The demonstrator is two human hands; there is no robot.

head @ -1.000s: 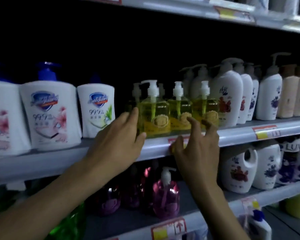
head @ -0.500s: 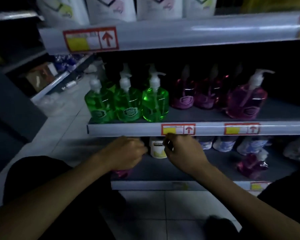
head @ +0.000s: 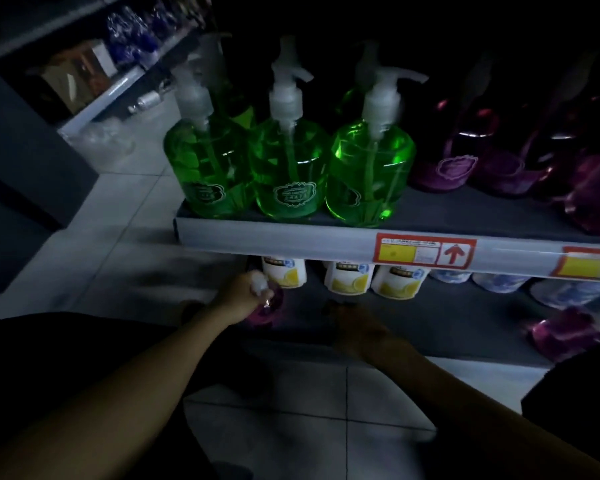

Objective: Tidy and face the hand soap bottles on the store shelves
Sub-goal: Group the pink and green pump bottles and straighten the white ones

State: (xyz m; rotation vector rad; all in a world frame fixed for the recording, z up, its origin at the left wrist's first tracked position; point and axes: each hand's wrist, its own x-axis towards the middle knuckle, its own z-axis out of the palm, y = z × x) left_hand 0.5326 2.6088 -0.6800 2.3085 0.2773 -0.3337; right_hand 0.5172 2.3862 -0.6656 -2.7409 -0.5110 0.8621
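- Lower shelf (head: 447, 327): dark board just above the floor, carrying most of the items listed below.
- Upper shelf (head: 291, 242): its pale front rail crosses the view from the left end to the right edge.
- Tiled floor (head: 125, 202): light tiles to the left of and in front of both shelves.
- Green soap bottles (head: 288, 174): three clear pump bottles side by side at the front left corner of the upper shelf, labels facing forward.
- Purple soap bottles (head: 454, 161): a dim row to the right of the green ones, set back from the front edge.
- White tubs (head: 347, 278): three with lemon labels, standing under the upper shelf's rail.
- Second pink bottle (head: 561, 334): near the right end of the lower shelf, apparently tilted.
- Left hand (head: 239, 297): fingers curled round the white pump top of the pink soap bottle (head: 269, 310).
- Pink soap bottle: near the front left corner of the lower shelf.
- Right hand (head: 357, 327): over the lower shelf's front edge, apart from the left; too dark to tell its fingers' state.
- Price tag (head: 426, 252): red-framed, with an arrow, on the rail.
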